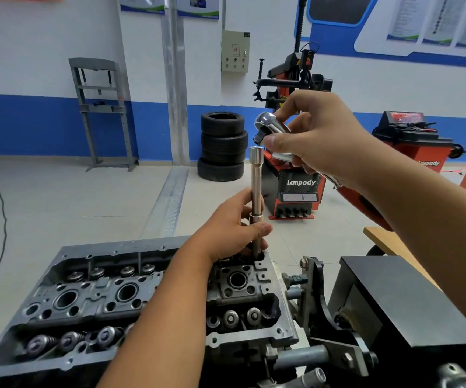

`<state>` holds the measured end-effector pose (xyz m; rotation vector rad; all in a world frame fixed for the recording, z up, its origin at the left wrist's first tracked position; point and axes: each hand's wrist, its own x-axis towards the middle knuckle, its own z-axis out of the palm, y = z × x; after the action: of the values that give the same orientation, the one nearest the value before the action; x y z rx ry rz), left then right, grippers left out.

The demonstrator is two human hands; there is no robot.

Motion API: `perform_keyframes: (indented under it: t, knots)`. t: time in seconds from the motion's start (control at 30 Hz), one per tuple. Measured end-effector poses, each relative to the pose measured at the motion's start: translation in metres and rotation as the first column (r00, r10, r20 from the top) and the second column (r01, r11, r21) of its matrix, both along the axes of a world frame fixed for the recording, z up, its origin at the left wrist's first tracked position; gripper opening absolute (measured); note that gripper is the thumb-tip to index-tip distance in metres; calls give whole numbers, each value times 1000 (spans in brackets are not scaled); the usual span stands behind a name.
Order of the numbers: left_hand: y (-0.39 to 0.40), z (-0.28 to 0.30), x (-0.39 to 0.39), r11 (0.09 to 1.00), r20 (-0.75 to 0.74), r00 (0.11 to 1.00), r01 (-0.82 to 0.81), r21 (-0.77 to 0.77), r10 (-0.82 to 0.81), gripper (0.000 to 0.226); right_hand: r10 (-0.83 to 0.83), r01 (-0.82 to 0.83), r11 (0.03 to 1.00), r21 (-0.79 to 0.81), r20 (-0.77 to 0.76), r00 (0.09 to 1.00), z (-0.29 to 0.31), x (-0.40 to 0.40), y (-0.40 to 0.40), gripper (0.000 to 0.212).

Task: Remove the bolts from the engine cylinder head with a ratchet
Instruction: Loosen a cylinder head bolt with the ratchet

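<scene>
The engine cylinder head (92,301) lies across the lower left, with valve springs and open bores showing. A long chrome extension bar (256,186) stands upright in a hole at the head's far right corner. My left hand (231,228) grips the bar low down, fingers and thumb curled round it. My right hand (315,138) holds the chrome ratchet (269,130) just above the bar's top end. The ratchet head is tilted and apart from the bar. No bolt is visible; the hole is hidden by the bar and my fingers.
The head is mounted on a black engine stand (394,309) at right. Behind stand a red tyre changer (296,191), a stack of tyres (223,147), a wheel balancer (410,135) and a grey press frame (100,113). A wooden bench edge (385,239) shows at right.
</scene>
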<state>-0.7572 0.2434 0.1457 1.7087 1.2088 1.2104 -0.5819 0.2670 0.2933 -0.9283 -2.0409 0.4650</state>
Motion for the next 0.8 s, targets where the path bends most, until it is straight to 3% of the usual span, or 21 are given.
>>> perform_keyframes:
  t: [0.2,0.47,0.7,0.8]
  knots:
    - [1,-1,-2,1000,40,999,12,-17,-11,35,15,-15,1000,-17,0,1000,-1,-2,1,31]
    - [2,-2,-16,990,115,989,100,-101,-88,18,-2,-3,999,42,110,994,6,-4,1,25]
    - [0,-2,-16,991,41,992,120,-64,-118,15,-23,10,997,71,173,985,12,-6,2,25]
    - [-4,1,-9,979,86,979,192,-71,-186,11,-42,31,997,74,152,987,11,-6,4,26]
